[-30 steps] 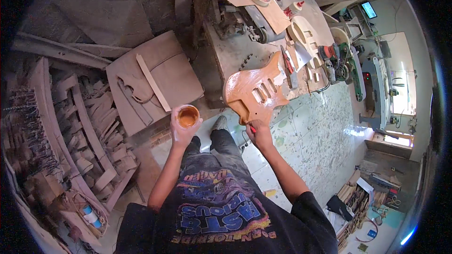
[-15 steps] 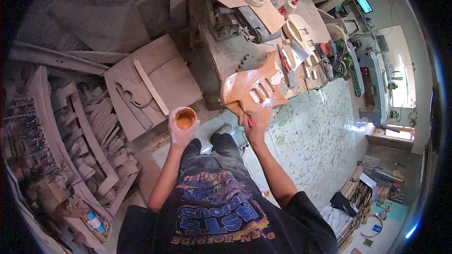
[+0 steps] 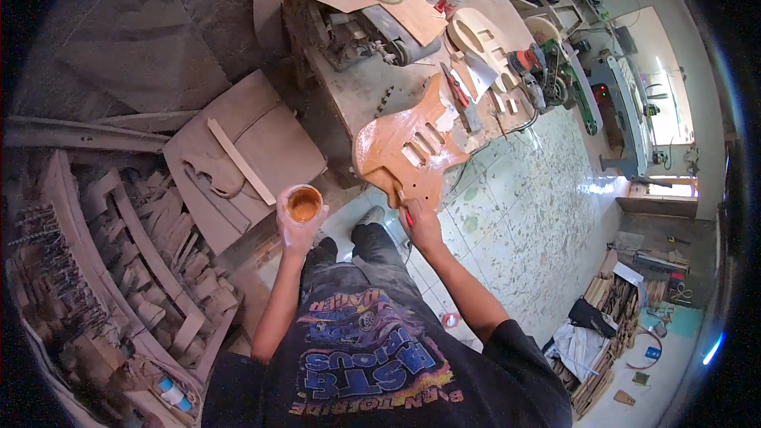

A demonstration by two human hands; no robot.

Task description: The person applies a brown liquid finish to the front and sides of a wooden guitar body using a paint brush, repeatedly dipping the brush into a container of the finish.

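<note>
Both hands busy: left hand fingers wrap cup, right hand at guitar body.

The right hand with its brush now sits at the lower edge of the guitar body, a little further in along that edge than a second ago, when it was at the outer lower corner. The left hand holds the cup slightly lower and closer to the knees than before, with the amber liquid showing from above. The whole view has swung a little: the workbench and the guitar body ride higher and more to the right, and more of the tiled floor shows beside the right forearm.
</note>
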